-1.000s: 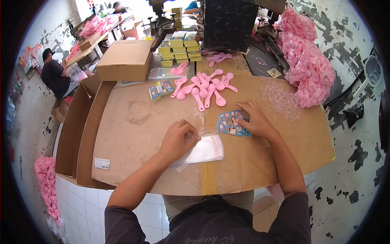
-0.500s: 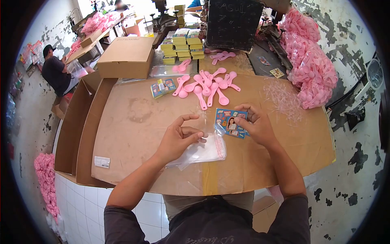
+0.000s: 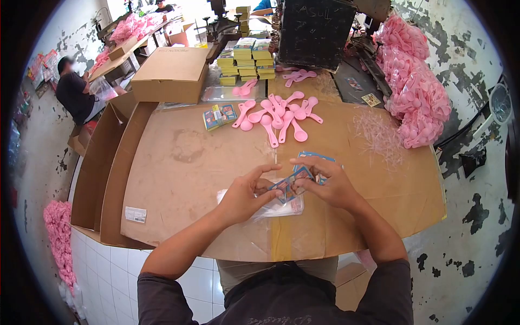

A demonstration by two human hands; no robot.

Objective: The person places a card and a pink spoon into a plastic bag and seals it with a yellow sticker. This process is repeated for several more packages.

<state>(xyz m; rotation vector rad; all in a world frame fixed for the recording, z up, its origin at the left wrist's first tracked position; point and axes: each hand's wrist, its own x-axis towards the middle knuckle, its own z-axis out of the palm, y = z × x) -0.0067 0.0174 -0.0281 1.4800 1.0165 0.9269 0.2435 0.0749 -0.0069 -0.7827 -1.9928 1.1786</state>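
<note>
A blue printed card [image 3: 290,185] is bent between my two hands, over a stack of clear plastic bags [image 3: 287,208]. Thumb and fingers of my left hand [image 3: 246,195] pinch its left end. My right hand [image 3: 327,181] grips the other end. Just beyond the right fingers, more blue card [image 3: 317,156] shows, partly hidden by that hand. Pink plastic spoons [image 3: 279,115] lie in a loose pile farther up the cardboard. Left of them sits a banded bundle of cards [image 3: 219,117].
Stacked card bundles [image 3: 246,59] stand at the back beside a cardboard box [image 3: 170,73] and a black metal box [image 3: 311,35]. Clear plastic scraps [image 3: 379,135] and big bags of pink spoons [image 3: 414,86] are at the right. Another person [image 3: 76,95] sits at far left.
My right hand has brought a card left and toward me, where it now bends between both hands. My left hand has closed on its near end. More blue card shows behind the right hand.
</note>
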